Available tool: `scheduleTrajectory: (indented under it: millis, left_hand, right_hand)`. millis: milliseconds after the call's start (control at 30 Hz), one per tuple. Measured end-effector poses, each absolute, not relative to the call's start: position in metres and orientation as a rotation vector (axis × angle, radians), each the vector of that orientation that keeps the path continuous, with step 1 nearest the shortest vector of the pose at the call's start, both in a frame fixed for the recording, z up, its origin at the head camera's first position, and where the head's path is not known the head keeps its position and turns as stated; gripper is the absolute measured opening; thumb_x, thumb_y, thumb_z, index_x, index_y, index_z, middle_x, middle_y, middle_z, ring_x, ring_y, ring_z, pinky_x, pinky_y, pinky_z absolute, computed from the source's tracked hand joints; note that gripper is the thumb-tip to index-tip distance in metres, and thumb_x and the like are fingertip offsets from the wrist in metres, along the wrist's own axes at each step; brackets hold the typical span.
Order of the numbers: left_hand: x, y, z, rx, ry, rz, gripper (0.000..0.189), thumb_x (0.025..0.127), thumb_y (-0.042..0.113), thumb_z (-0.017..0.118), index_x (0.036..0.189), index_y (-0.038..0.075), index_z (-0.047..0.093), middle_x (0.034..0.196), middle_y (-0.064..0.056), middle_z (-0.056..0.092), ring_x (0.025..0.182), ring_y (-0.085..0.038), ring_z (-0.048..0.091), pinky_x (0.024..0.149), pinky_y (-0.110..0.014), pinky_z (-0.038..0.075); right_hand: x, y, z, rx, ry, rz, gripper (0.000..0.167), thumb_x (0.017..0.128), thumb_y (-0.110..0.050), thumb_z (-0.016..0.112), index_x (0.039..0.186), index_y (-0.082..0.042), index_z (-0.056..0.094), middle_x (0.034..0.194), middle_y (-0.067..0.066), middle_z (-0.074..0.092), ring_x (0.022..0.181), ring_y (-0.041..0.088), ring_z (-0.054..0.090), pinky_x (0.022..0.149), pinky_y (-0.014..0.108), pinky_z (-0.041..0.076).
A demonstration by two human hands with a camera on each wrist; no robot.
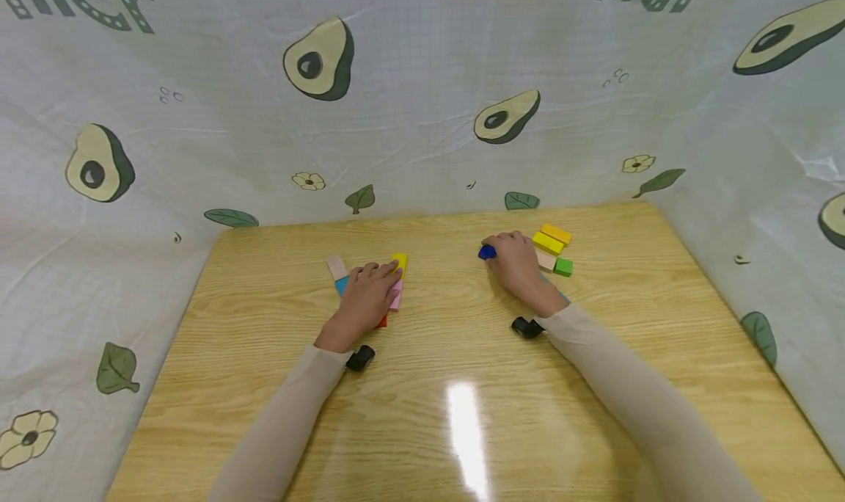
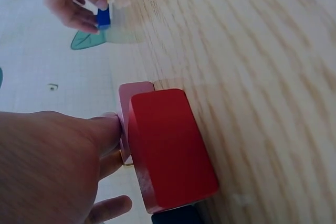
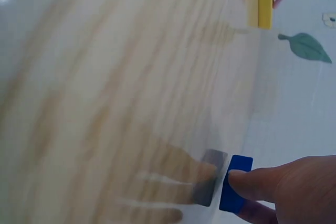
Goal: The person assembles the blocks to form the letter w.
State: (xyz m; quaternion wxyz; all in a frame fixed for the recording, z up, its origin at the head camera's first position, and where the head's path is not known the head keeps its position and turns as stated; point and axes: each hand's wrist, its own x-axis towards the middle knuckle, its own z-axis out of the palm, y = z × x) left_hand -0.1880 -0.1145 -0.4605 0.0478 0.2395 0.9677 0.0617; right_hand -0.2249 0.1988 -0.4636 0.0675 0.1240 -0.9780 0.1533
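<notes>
My left hand (image 1: 364, 296) lies over a cluster of blocks on the left of the table. Its thumb touches the side of a pink block (image 2: 137, 88), and its fingertips reach a yellow block (image 1: 400, 258). Nearest in the left wrist view is a red block (image 2: 170, 148), with a dark one (image 2: 181, 215) behind its lower end. A light blue block (image 1: 341, 286) and a beige one (image 1: 337, 267) show beyond the hand; the palm hides the middle. On the right, my right hand (image 1: 518, 267) pinches a dark blue block (image 3: 236, 184) between thumb and fingers, close over the table.
Beside the right hand lie an orange block (image 1: 557, 233), a yellow block (image 1: 549, 244), a beige block (image 1: 545, 260) and a green block (image 1: 563, 267). Black wrist devices (image 1: 527, 328) show under both wrists. A printed curtain (image 1: 422, 135) borders the wooden table (image 1: 429, 355) behind and at the sides.
</notes>
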Motion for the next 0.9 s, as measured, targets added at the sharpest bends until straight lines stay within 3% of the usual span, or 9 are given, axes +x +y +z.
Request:
scheduleTrajectory:
  millis: [900]
  left_hand:
    - [-0.189, -0.113, -0.46, 0.701, 2.947, 0.172, 0.046, 0.113, 0.027, 0.053, 0.158, 0.014, 0.053, 0.169, -0.005, 0.04, 0.15, -0.035, 0.041, 0.12, -0.056, 0.034]
  right_hand:
    - [-0.24, 0.107, -0.46, 0.687, -2.89, 0.555, 0.034, 0.095, -0.009, 0.08, 0.129, -0.005, 0.075, 0.129, 0.013, 0.075, 0.12, 0.035, 0.062, 0.105, 0.052, 0.048]
